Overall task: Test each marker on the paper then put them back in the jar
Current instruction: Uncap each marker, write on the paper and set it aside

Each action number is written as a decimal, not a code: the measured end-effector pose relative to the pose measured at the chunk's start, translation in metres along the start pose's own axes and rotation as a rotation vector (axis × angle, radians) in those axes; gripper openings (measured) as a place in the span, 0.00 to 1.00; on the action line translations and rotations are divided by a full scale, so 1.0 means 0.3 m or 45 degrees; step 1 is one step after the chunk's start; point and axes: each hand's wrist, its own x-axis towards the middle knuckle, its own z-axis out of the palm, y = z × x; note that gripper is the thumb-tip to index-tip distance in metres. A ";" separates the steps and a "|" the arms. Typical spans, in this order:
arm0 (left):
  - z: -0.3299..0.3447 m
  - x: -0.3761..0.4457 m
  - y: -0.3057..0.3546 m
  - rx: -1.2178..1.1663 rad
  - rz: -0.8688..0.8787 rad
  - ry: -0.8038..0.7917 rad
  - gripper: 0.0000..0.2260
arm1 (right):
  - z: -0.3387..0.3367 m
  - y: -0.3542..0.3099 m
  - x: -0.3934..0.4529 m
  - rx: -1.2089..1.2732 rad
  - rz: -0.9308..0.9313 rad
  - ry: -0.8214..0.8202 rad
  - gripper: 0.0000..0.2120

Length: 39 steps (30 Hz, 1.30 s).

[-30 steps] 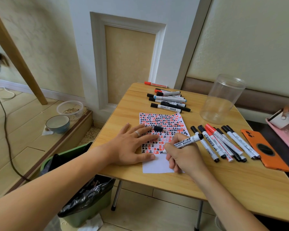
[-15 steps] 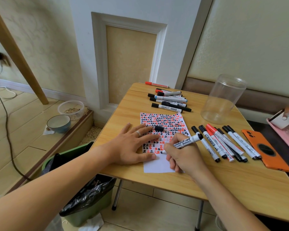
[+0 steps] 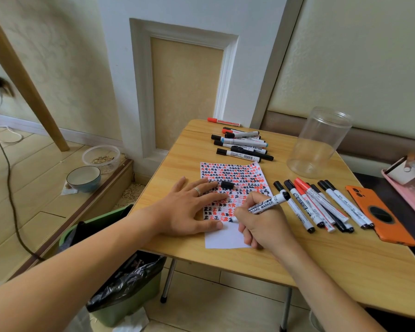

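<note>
Head view, one camera.

Paper: white sheet flat on the wooden table, most of it covered with rows of black and red marks, the near strip blank. Same place as a second ago.

Left hand: laid flat with fingers spread and straight, pressing the left side of the paper; a ring on one finger. Grasps nothing. Unchanged from the earlier frames.

Loose black cap: lies on the paper just beyond the left fingertips, as before.

Right hand: curled round a white board marker, black end up and to the right, tip down on the paper at the lowest row of marks. Against the earlier frames the hand and marker sit in nearly the same spot; any new stroke is too small to tell.

Jar: clear plastic, upright at the far right of the table, no markers inside.

Right group of markers: capped, black and red, side by side between the paper and an orange phone. Not shifted.

Far group of markers: capped, piled beyond the paper; one red-capped marker lies apart at the far edge.

Floor, left: green bin with a black bag, a bowl, a clear tub.
</note>
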 end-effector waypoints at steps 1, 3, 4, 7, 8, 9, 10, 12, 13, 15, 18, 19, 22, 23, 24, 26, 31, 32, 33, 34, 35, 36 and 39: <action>-0.002 0.001 0.000 -0.013 -0.002 -0.001 0.35 | 0.000 0.002 0.002 -0.001 0.003 0.011 0.08; -0.010 0.003 -0.003 -0.048 -0.004 0.000 0.34 | -0.002 0.005 0.004 0.005 0.007 0.025 0.08; -0.014 0.003 -0.004 -0.067 -0.004 -0.002 0.34 | -0.003 0.006 0.006 0.008 0.008 0.027 0.08; -0.021 0.004 -0.004 -0.145 -0.015 0.014 0.32 | -0.002 0.011 0.011 0.007 0.008 0.024 0.08; -0.021 0.005 -0.004 -0.187 -0.033 0.036 0.31 | -0.002 0.013 0.011 0.006 0.007 0.024 0.08; -0.022 0.008 -0.003 -0.231 -0.056 0.075 0.30 | -0.002 0.015 0.011 0.012 0.003 0.025 0.08; -0.022 0.014 -0.001 -0.266 -0.081 0.131 0.27 | -0.003 0.016 0.009 0.027 -0.003 0.027 0.08; -0.025 0.031 0.006 -0.290 -0.139 0.280 0.20 | -0.007 0.016 0.004 0.076 -0.015 0.027 0.08; -0.025 0.042 0.010 -0.276 -0.169 0.346 0.18 | -0.010 0.015 0.001 0.096 -0.017 0.026 0.08; -0.022 0.063 0.025 -0.222 -0.198 0.441 0.18 | -0.013 0.014 -0.001 0.117 -0.022 0.020 0.08; -0.008 0.095 0.051 -0.147 -0.189 0.513 0.21 | -0.011 0.015 0.001 0.145 -0.024 0.002 0.09; -0.005 0.108 0.062 -0.136 -0.188 0.523 0.21 | -0.012 0.017 0.002 0.159 -0.020 -0.005 0.10; 0.005 0.140 0.089 -0.084 -0.211 0.534 0.20 | -0.019 0.023 0.004 0.215 -0.015 -0.014 0.10; 0.008 0.147 0.095 -0.074 -0.217 0.539 0.19 | -0.021 0.023 0.005 0.236 -0.019 -0.016 0.09; 0.011 0.153 0.097 -0.077 -0.218 0.550 0.17 | -0.024 0.023 0.007 0.260 -0.025 -0.018 0.09; 0.015 0.157 0.096 -0.130 -0.213 0.600 0.12 | -0.026 0.023 0.012 0.333 -0.046 -0.016 0.09; 0.011 0.141 0.090 -0.308 -0.198 0.670 0.06 | -0.042 0.029 0.025 0.558 -0.127 0.026 0.07; 0.010 0.134 0.088 -0.338 -0.192 0.670 0.06 | -0.045 0.029 0.025 0.582 -0.128 0.030 0.07; 0.007 0.126 0.085 -0.366 -0.185 0.671 0.07 | -0.047 0.029 0.026 0.597 -0.125 0.033 0.07; 0.005 0.119 0.084 -0.390 -0.173 0.675 0.07 | -0.047 0.030 0.026 0.601 -0.123 0.034 0.08; 0.002 0.111 0.083 -0.411 -0.158 0.682 0.07 | -0.046 0.029 0.026 0.599 -0.122 0.035 0.09; -0.001 0.103 0.085 -0.430 -0.144 0.685 0.07 | -0.044 0.028 0.025 0.595 -0.122 0.036 0.10; -0.009 0.085 0.094 -0.472 -0.087 0.681 0.07 | -0.041 0.028 0.023 0.601 -0.126 0.036 0.11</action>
